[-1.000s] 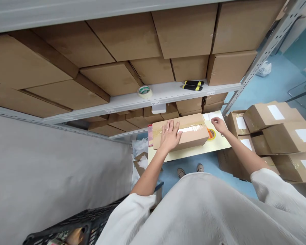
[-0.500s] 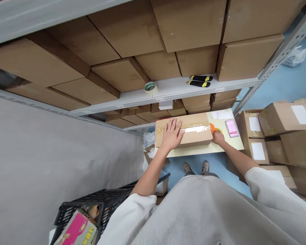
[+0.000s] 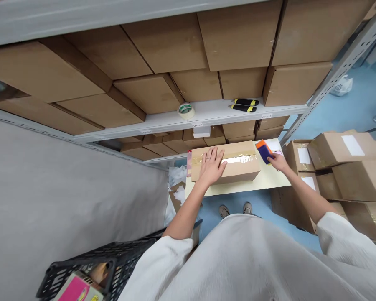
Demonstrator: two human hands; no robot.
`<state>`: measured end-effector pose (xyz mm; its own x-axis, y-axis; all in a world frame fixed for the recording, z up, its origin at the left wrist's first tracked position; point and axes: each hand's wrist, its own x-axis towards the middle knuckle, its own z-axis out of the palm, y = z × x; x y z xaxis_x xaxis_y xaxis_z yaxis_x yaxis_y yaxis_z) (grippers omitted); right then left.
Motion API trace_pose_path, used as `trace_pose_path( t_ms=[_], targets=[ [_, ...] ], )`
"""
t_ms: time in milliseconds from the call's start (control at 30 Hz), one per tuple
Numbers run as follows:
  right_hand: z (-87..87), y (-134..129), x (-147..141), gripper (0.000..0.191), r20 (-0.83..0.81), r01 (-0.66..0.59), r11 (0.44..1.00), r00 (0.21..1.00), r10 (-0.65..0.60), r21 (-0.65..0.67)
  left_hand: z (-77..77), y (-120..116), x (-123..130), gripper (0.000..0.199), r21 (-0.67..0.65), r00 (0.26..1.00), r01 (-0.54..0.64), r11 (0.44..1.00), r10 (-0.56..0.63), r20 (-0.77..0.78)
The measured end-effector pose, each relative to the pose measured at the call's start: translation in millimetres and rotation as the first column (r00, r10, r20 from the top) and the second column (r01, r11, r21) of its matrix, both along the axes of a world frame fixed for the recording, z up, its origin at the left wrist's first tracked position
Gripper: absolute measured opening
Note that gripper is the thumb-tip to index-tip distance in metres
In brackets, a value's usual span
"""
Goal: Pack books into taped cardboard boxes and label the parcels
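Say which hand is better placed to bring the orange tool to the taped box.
Right, probably: the right hand grips the orange-and-purple tool beside the taped box, while the left hand is spread on its top.

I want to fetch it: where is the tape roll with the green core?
In the head view, the tape roll lies on the grey shelf, to the person's left of the two black-and-yellow tools.
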<state>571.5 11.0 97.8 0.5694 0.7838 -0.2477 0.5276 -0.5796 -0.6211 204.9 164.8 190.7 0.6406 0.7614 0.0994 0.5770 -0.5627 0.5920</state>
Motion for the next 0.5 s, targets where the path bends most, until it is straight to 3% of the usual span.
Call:
trace_pose_path(
  t_ms=[167, 300, 400, 500],
  targets=[
    [97.1, 3, 26, 0.031, -0.111, 0.066, 0.960, 0.993, -0.037, 0.270, -1.4, 1, 1, 0.057, -0.013, 0.999, 0.011, 1.000, -0.011, 0.038],
    [163.0, 17, 14, 0.025, -0.248, 0.104, 0.930, 0.969, -0.014, 0.352, -5.0, 4, -1, 0.053, -0.010, 0.996, 0.047, 0.999, -0.046, 0.078],
    [193.8, 29, -12, 0.026, -0.363, 0.033, 0.922, 0.924, 0.119, 0.386, -6.6, 11, -6, 0.051, -0.010, 0.992, 0.115, 0.993, -0.114, 0.062],
    [207.1, 43, -45, 0.027, -0.445, -0.118, 0.921, 0.848, 0.288, 0.372, -5.7, 22, -14, 0.056, -0.044, 0.981, 0.183, 0.982, -0.179, 0.070]
  ],
)
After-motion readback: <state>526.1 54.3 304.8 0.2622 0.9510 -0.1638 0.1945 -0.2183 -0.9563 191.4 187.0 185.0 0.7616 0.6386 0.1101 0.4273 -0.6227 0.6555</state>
